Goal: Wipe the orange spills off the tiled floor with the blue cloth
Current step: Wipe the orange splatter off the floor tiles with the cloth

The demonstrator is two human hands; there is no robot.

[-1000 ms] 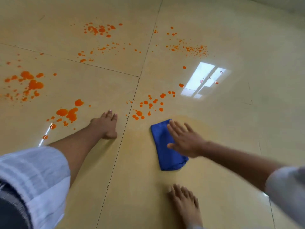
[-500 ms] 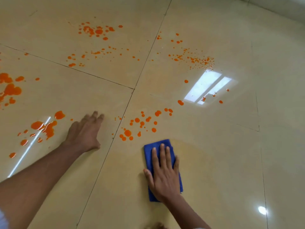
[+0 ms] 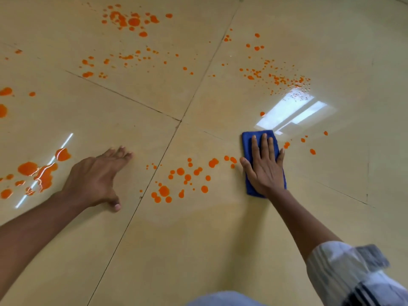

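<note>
glossy tiled floor point(image 3: 220, 239), orange spills point(image 3: 183, 180) scattered just left of the blue cloth point(image 3: 248, 140). right hand point(image 3: 266, 171) presses the cloth, fingers straight, slightly spread. left hand point(image 3: 97, 180) lies flat left of the cloth, fingers together.

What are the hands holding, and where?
Nothing is gripped. The right hand presses flat on the folded blue cloth, covering its near half; the left hand rests on the beige tiled floor.
</note>
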